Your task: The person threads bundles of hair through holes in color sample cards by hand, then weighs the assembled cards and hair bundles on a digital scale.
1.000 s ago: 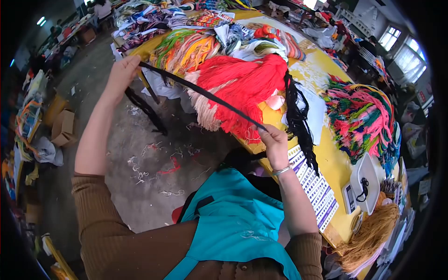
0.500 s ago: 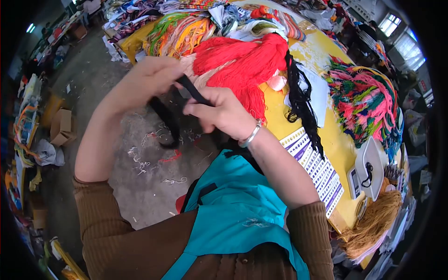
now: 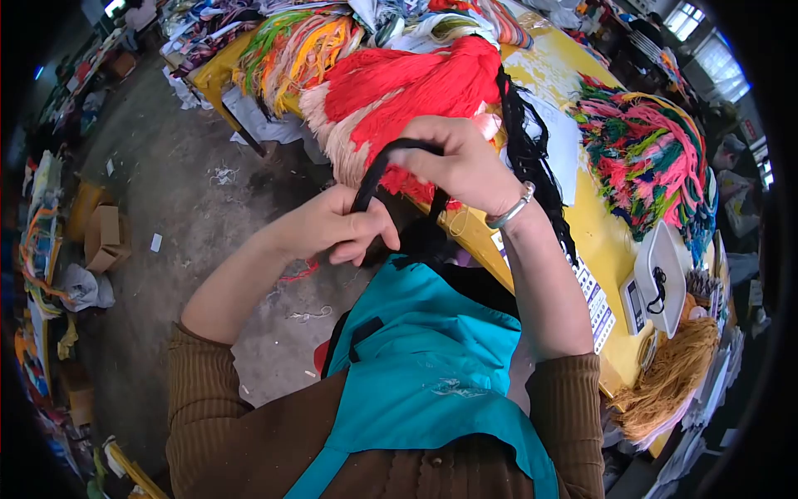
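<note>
A band of black yarn (image 3: 376, 173) arches between my two hands, in front of the table's edge. My right hand (image 3: 465, 166), with a silver bracelet at the wrist, grips its upper part between thumb and fingers. Lower and to the left, my left hand (image 3: 337, 224) is closed around the other part of the band. More black strands hang below my right hand, partly hidden. Just behind the hands, a large red hank of yarn (image 3: 407, 83) drapes over the edge, a pale pink hank (image 3: 320, 116) beside it. A black hank (image 3: 532, 137) lies to their right.
The yellow table (image 3: 582, 224) bears a printed chart (image 3: 600, 309), multicoloured yarn (image 3: 657, 158), a scale with a white tray (image 3: 662, 287) and brown yarn (image 3: 673, 378). An open cardboard box (image 3: 106, 237) and thread scraps (image 3: 312, 314) lie on the floor at left.
My left hand has come down and rightward, while my right hand has risen to the right. The black band now curves upward between them. The view has shifted slightly.
</note>
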The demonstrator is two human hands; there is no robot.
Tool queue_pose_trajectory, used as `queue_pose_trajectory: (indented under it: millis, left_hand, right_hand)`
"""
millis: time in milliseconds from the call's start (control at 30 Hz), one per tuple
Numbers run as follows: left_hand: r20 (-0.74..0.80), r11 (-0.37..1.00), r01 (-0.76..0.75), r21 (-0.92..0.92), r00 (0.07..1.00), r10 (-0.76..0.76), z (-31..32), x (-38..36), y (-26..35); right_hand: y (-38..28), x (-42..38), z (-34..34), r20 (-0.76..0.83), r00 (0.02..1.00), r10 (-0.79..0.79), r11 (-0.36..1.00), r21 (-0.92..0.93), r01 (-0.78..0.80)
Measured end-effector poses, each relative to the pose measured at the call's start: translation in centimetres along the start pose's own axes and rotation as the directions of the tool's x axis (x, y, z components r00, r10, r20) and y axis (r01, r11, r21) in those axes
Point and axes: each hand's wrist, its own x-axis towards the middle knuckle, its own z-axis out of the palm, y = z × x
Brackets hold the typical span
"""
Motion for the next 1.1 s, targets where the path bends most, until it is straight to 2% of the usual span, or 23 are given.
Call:
queue_pose_trajectory:
  millis: [33,67,100,133,167,200,267,300,333,400,433,467,533,633,667,767,833,900,933,1000,1033,1067,1100]
  left_hand:
    - [0.024,0.997,0.005,-0.073,1.0,-0.004,0.2,0.3,0.0]
    - [-0.037,0.982,-0.073,-0.174,0.997,0.068,1.2,0.7,0.1]
    - [-0.086,0.945,-0.192,-0.264,0.981,0.175,1.5,1.5,-0.6]
    - [-0.255,0.906,-0.264,-0.33,0.949,0.184,2.7,2.4,-0.4]
    - [-0.303,0.89,-0.297,-0.347,0.933,0.193,2.7,3.1,-0.3]
    - [-0.361,0.877,-0.339,-0.34,0.909,0.211,2.9,3.8,-0.3]
    - [-0.424,0.839,-0.389,-0.38,0.879,0.216,3.4,5.0,-0.5]
    - [-0.377,0.843,-0.393,-0.368,0.891,0.251,3.5,5.4,-0.8]
    - [-0.327,0.846,-0.394,-0.358,0.902,0.282,3.9,5.8,-0.8]
    - [-0.381,0.868,-0.397,-0.298,0.883,0.273,5.0,6.5,-1.2]
    - [-0.375,0.928,-0.351,-0.122,0.882,0.284,4.7,6.6,-2.0]
    - [-0.368,0.944,-0.325,-0.055,0.886,0.283,4.6,6.7,-2.3]
    - [-0.353,0.959,-0.271,0.082,0.892,0.282,4.4,6.9,-3.0]
    - [-0.307,0.866,-0.39,-0.315,0.905,0.295,5.1,7.4,-2.4]
    - [-0.302,0.868,-0.384,-0.316,0.907,0.292,5.1,7.7,-2.4]
    - [-0.228,0.845,-0.383,-0.374,0.921,0.317,5.4,8.2,-2.8]
    - [-0.225,0.899,-0.35,-0.263,0.928,0.296,5.7,8.6,-3.2]
    - [-0.21,0.93,-0.321,-0.178,0.936,0.283,5.8,9.2,-3.7]
    - [-0.216,0.95,-0.297,-0.101,0.938,0.27,6.1,9.4,-3.8]
    - [-0.258,0.96,-0.275,0.057,0.925,0.28,6.6,9.9,-4.3]
    - [-0.255,0.945,-0.292,0.146,0.912,0.321,6.5,10.3,-4.9]
    - [-0.284,0.946,-0.303,0.114,0.903,0.324,6.7,10.6,-5.2]
    - [-0.333,0.946,-0.324,-0.022,0.894,0.299,6.9,10.7,-5.6]
  right_hand:
    - [1.2,-0.4,0.1,-0.156,0.975,-0.157,0.983,-0.124,0.138]
    - [2.2,-0.8,0.3,-0.285,0.903,-0.322,0.932,-0.263,0.25]
    - [2.4,-1.5,-0.2,-0.314,0.849,-0.425,0.844,-0.477,0.246]
    - [2.9,-2.4,-0.1,-0.433,0.866,-0.25,0.946,-0.299,0.124]
    - [3.4,-3.2,0.1,-0.511,0.858,-0.057,0.995,-0.099,0.006]
    - [3.7,-3.8,0.6,-0.546,0.837,0.05,0.998,0.047,-0.029]
    - [3.4,-5.0,2.3,-0.477,0.865,0.155,0.973,0.223,-0.052]
    - [3.3,-5.3,3.3,-0.45,0.886,0.115,0.963,0.271,0.013]
    - [2.5,-5.5,4.0,-0.364,0.911,0.196,0.872,0.489,0.008]
    - [2.6,-5.9,4.8,-0.402,0.891,0.211,0.893,0.451,-0.008]
    - [2.9,-6.2,4.9,-0.41,0.877,0.251,0.901,0.429,-0.058]
    - [3.3,-6.6,4.9,-0.415,0.874,0.255,0.901,0.431,-0.058]
    - [3.6,-7.1,4.8,-0.367,0.869,0.333,0.799,0.598,-0.053]
    - [4.3,-7.9,3.8,-0.363,0.819,0.444,0.562,0.825,0.06]
    - [4.6,-8.3,3.4,-0.333,0.84,0.429,0.52,0.851,0.071]
    - [4.6,-8.9,3.3,-0.311,0.851,0.422,0.59,0.808,0.003]
    - [4.3,-9.4,3.0,-0.272,0.863,0.425,0.594,0.804,-0.039]
    - [4.1,-9.5,3.4,-0.357,0.875,0.328,0.781,0.623,-0.038]
    - [5.0,-9.8,3.7,-0.379,0.879,0.289,0.81,0.586,-0.014]
    - [5.3,-10.4,3.6,-0.36,0.875,0.323,0.789,0.613,-0.039]
    - [4.9,-10.4,3.8,-0.454,0.84,0.298,0.786,0.616,0.054]
    - [6.2,-10.9,4.0,-0.506,0.813,0.287,0.831,0.554,0.052]
    - [7.4,-10.9,4.0,-0.565,0.801,0.2,0.832,0.53,0.166]
